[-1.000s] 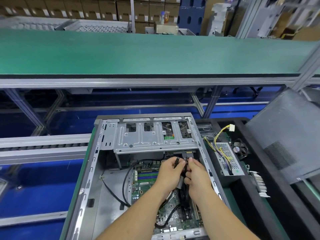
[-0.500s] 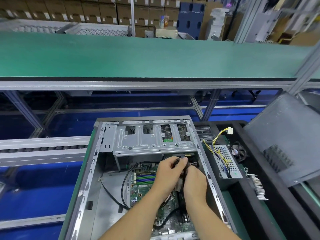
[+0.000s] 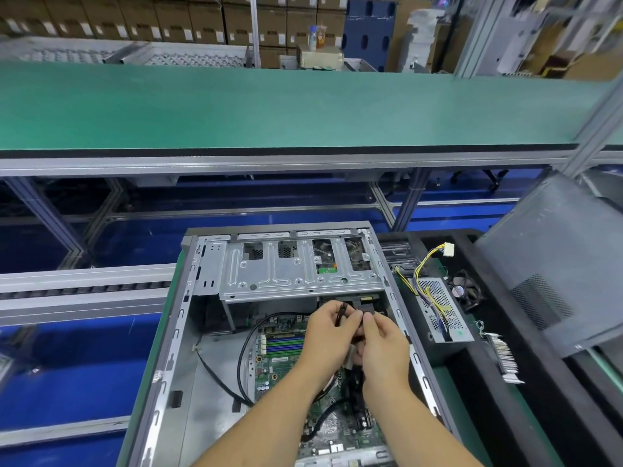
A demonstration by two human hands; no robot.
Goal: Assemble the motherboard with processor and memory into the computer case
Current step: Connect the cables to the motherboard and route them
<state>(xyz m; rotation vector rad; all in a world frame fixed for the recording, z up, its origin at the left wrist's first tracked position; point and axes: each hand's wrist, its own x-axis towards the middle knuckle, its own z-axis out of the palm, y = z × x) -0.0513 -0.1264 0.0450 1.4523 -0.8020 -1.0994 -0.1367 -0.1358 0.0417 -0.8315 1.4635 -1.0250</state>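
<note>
— Pinched between thumb and forefinger, my left hand (image 3: 328, 335) grips a black cable connector (image 3: 341, 311); my right hand (image 3: 382, 345) closes on a second black plug beside it.

— Where's the board?

— The motherboard (image 3: 286, 362) lies flat in the open computer case (image 3: 202, 332), under both wrists, near the drive cage (image 3: 296, 267) at the far end.

— Any labels?

— None I can read.
</note>
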